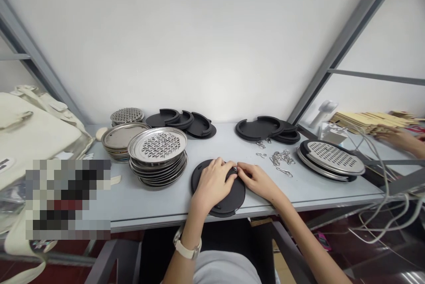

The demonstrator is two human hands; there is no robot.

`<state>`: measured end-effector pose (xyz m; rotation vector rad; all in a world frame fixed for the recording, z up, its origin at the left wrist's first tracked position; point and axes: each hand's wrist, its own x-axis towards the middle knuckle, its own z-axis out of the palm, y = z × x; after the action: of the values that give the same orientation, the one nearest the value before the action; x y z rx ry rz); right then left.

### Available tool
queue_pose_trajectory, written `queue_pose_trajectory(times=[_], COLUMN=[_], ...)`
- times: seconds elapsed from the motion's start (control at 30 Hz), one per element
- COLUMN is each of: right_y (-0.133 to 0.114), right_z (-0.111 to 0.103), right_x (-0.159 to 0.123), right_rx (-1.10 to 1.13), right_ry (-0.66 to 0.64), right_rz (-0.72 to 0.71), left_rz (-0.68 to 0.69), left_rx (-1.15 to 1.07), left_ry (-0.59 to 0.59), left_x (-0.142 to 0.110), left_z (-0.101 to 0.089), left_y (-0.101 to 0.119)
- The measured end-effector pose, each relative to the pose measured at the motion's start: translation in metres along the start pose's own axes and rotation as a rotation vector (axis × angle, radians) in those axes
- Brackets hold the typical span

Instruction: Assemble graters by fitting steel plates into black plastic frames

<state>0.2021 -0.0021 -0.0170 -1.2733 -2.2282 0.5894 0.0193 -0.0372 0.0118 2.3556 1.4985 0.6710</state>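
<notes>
A black round plate [229, 204] lies flat on the table near its front edge. My left hand [215, 182] rests over it with curled fingers, holding it, and the thumb and index finger reach toward its right rim. There my right hand [257, 180] is closed in a pinch, its fingertips meeting the left ones. Between them shows a small shiny metal piece that looks like a clip [235, 168], mostly hidden by the fingers. To the right lies a loose pile of metal snap clips [281, 157].
Left of my hands stand stacked metal grater discs [157, 147] and plain metal discs [124, 136]. Black ring-edged holders lie at the back, left [199, 124] and right [259, 128]. Grater discs [334, 158] lie at right. Beyond the frame, another person's hand [398, 138] touches yellowish pieces.
</notes>
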Motion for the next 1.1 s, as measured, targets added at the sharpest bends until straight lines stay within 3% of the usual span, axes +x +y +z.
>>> queue_pose_trajectory(times=[1.1], right_y=[-0.0036], right_z=[-0.0002], right_x=[-0.0013], right_rx=[0.016], right_ry=[0.000], right_rz=[0.006], left_rz=[0.021], left_rx=[0.000], left_ry=[0.007], left_x=[-0.0003], left_z=[0.0008], left_y=[-0.0016])
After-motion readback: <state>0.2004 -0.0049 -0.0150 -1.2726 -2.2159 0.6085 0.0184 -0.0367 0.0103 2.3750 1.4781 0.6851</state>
